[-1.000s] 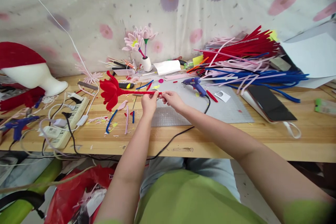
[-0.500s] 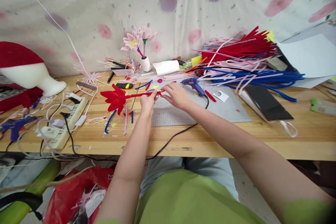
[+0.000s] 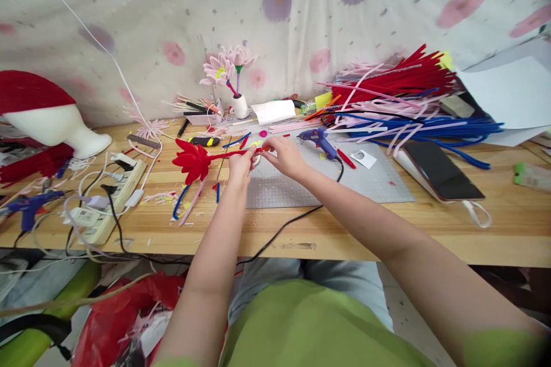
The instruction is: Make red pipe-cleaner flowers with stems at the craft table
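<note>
A red fuzzy pipe-cleaner flower [image 3: 192, 161] lies sideways in the air above the table, its petals to the left and its red stem [image 3: 222, 155] running to the right. My left hand [image 3: 241, 165] is closed around that stem, thumb on top. At the stem's right end, the fingers of my right hand [image 3: 284, 156] pinch it close beside the left hand. Part of the stem end is hidden by the fingers. Beneath both hands is a grey cutting mat [image 3: 275, 192]. A blue glue gun [image 3: 319, 140] rests on the mat right of my right hand.
Pipe cleaners in red [image 3: 391, 77], pink and blue pile up at the back right, near a phone [image 3: 443, 171]. Pink flowers stand in a white vase [image 3: 239, 106]. A power strip [image 3: 114, 200] with cables and a white foam head [image 3: 51, 123] occupy the left.
The flower has shifted slightly right and turned about its stem, its petals now bunched differently. My right fingers have closed in on the stem end. A pink strip below the flower now slants.
</note>
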The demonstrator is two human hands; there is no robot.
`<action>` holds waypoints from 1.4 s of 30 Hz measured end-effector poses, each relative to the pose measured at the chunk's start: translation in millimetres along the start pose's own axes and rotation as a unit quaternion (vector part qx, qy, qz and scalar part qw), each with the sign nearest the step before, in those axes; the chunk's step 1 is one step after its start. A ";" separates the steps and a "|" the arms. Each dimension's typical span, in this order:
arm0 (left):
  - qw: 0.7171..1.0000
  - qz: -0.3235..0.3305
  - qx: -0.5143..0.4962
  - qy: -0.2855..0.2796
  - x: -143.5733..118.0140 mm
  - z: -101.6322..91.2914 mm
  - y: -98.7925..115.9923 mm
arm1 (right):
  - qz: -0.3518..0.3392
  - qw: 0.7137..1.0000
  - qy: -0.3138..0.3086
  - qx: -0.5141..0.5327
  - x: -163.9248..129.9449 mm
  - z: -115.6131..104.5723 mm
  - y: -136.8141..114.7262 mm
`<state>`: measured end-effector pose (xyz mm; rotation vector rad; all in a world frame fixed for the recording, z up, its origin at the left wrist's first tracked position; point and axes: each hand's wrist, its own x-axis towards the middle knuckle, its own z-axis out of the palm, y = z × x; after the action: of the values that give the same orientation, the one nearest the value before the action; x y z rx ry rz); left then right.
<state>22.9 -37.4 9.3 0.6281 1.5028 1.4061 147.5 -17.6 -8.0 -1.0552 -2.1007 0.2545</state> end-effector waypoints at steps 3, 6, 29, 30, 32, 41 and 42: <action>0.999 0.023 0.018 0.018 3.3 1.0 -3.3 | 0.057 0.997 0.001 0.058 0.7 4.3 0.5; 0.998 0.043 0.027 0.022 5.9 2.7 -5.5 | 0.134 0.980 0.005 0.147 2.4 8.3 0.2; 0.977 0.165 0.136 -0.016 13.0 2.7 -14.0 | 0.047 0.998 0.040 -0.015 -15.0 -7.3 4.6; 0.976 0.168 0.140 -0.015 13.0 2.8 -14.1 | 0.045 0.998 0.034 -0.025 -14.8 -6.7 5.2; 0.974 0.173 0.145 -0.016 12.6 2.7 -14.5 | 0.074 0.997 0.016 -0.016 -11.7 -5.4 6.3; 0.964 0.221 0.137 -0.051 11.5 -0.9 -18.8 | 0.301 0.882 -0.097 0.350 2.3 -0.9 5.8; 0.963 0.226 0.133 -0.058 11.4 -1.8 -18.9 | 0.317 0.857 -0.108 0.392 2.1 -2.2 5.1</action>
<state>20.9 -32.4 -12.2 1.2644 1.5253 1.4768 151.3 -13.1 -7.7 -1.1710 -1.4790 1.4716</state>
